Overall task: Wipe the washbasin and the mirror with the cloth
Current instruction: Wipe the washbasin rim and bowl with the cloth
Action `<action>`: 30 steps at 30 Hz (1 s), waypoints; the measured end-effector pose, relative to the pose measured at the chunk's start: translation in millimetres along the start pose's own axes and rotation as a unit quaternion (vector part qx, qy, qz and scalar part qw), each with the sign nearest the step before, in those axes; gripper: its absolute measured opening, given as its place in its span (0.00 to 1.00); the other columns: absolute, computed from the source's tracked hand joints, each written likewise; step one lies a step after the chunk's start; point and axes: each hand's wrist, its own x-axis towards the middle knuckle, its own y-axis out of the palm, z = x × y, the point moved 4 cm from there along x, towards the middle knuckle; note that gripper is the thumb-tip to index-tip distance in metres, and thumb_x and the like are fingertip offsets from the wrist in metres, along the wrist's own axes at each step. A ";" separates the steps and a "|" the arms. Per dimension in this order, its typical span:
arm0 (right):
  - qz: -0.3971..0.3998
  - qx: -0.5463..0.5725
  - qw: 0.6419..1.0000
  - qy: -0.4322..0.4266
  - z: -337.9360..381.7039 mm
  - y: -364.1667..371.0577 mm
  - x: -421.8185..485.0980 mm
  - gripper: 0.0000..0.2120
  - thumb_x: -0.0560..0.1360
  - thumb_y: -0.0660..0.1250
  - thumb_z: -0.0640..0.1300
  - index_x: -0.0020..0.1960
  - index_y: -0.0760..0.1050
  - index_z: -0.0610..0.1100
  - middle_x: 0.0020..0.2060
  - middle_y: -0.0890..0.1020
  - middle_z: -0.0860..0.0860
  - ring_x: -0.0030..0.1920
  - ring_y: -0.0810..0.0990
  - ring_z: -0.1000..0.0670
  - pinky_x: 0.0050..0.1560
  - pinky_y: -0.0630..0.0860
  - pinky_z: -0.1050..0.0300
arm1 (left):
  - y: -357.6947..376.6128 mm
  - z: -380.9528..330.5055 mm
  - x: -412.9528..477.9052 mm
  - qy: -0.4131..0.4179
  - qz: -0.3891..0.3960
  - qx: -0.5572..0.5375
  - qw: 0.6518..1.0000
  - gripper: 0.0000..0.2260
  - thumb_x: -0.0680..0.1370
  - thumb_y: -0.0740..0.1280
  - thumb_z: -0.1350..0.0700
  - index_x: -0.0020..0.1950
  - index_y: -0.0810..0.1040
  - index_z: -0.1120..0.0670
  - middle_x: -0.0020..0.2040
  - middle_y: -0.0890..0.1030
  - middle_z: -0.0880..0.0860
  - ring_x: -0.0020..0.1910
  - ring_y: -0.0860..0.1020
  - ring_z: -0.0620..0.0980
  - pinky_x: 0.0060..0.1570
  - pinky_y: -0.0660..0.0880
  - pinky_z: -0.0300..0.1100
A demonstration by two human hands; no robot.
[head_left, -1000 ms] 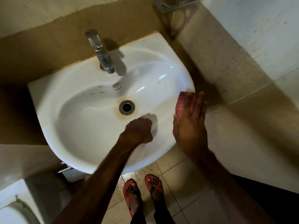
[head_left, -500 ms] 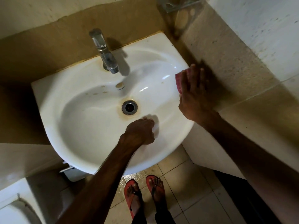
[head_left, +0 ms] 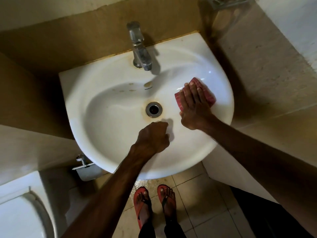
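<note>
a white ceramic half-round washbasin [head_left: 106, 134] is fixed against a tan wall, with a dull chrome pillar tap [head_left: 140, 54] at the middle of its far edge and a round metal drain [head_left: 153, 109] ringed by a brownish stain at the bottom of the bowl. the folded red checked cloth [head_left: 210, 96] lies on the inner slope near the basin's right edge. the right hand [head_left: 193, 109] lies flat on the cloth and presses it to the slope, its fingers [head_left: 193, 90] straight and close together, pointing toward the far edge. the left hand [head_left: 152, 138] rests on the near slope just in front of the drain, fingers curled under into a fist with nothing seen in it. below the basin's near edge stand two feet in red flip-flop sandals [head_left: 142, 203] on wet beige floor tiles [head_left: 197, 194].
</note>
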 end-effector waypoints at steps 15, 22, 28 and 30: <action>-0.042 -0.068 0.987 -0.138 -9.0 -1.3 4.9 0.31 0.76 0.64 0.48 0.77 0.70 0.41 0.77 0.71 0.41 0.78 0.68 0.37 0.78 0.60 0.42 | 2.3 24.8 6.5 -0.055 -0.011 0.021 0.998 0.21 0.79 0.66 0.53 0.71 0.71 0.55 0.74 0.68 0.54 0.74 0.67 0.56 0.66 0.71 0.48; -0.091 -0.046 0.995 -0.018 -84.8 -48.0 -8.7 0.33 0.75 0.60 0.45 0.80 0.66 0.45 0.83 0.60 0.45 0.83 0.54 0.40 0.80 0.53 0.36 | 1.9 27.0 14.5 -0.062 -0.009 0.031 0.998 0.21 0.76 0.67 0.53 0.69 0.72 0.54 0.72 0.67 0.56 0.70 0.70 0.58 0.65 0.75 0.56; -0.074 -0.095 0.993 0.016 -70.3 -37.7 -3.8 0.36 0.79 0.59 0.46 0.84 0.51 0.42 0.84 0.49 0.40 0.83 0.45 0.34 0.81 0.48 0.33 | -2.0 26.3 15.4 -0.072 -0.009 0.003 0.997 0.21 0.78 0.67 0.55 0.71 0.71 0.55 0.70 0.69 0.56 0.70 0.71 0.59 0.66 0.73 0.54; -0.082 -0.101 0.992 -0.009 -55.1 -24.7 3.6 0.34 0.79 0.57 0.44 0.83 0.53 0.40 0.83 0.53 0.37 0.83 0.49 0.33 0.81 0.51 0.32 | -2.8 24.7 13.9 -0.068 -0.015 0.005 0.998 0.20 0.78 0.67 0.55 0.71 0.72 0.55 0.69 0.70 0.56 0.69 0.72 0.58 0.65 0.73 0.53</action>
